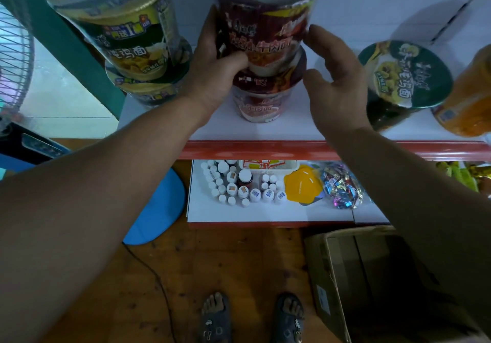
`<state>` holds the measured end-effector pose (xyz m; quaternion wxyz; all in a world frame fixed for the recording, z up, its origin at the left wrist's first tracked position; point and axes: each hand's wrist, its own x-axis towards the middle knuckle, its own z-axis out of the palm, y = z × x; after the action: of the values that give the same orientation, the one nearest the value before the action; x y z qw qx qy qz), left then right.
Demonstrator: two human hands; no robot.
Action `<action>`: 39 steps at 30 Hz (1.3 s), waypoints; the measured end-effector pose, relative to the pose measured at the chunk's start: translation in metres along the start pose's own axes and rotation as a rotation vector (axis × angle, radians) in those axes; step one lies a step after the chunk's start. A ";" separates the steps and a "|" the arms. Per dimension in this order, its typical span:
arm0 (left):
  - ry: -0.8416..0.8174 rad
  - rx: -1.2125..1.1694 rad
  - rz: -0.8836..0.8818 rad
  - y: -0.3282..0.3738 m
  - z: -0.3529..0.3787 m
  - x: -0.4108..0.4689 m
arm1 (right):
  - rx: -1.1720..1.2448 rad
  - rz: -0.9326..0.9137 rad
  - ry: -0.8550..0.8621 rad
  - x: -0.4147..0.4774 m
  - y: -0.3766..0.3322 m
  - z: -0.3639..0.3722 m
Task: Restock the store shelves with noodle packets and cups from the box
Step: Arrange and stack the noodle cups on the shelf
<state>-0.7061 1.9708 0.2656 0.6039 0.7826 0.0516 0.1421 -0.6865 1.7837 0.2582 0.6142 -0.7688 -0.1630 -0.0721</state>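
At twelve o'clock, the left hand (212, 58) is gripping a dark-red round paper noodle cup (268, 23), thumb curling across its front. The cup is sitting stacked on a matching red cup (259, 103) on the white shelf (292, 130). The right hand (337, 77) is hovering at its three o'clock side, fingers relaxed. A brown cardboard box (321, 268) is lying at five o'clock.

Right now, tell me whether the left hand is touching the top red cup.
Touching. The head view shows the left hand gripping the top red cup, thumb across its front.
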 end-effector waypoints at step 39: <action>0.046 -0.172 -0.193 -0.026 0.002 -0.038 | 0.082 0.440 -0.112 0.013 0.001 0.015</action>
<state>-0.7396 1.9661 0.2337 0.6784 0.7158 0.1282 0.1052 -0.6750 1.8006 0.2579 0.6359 -0.7630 -0.0279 0.1131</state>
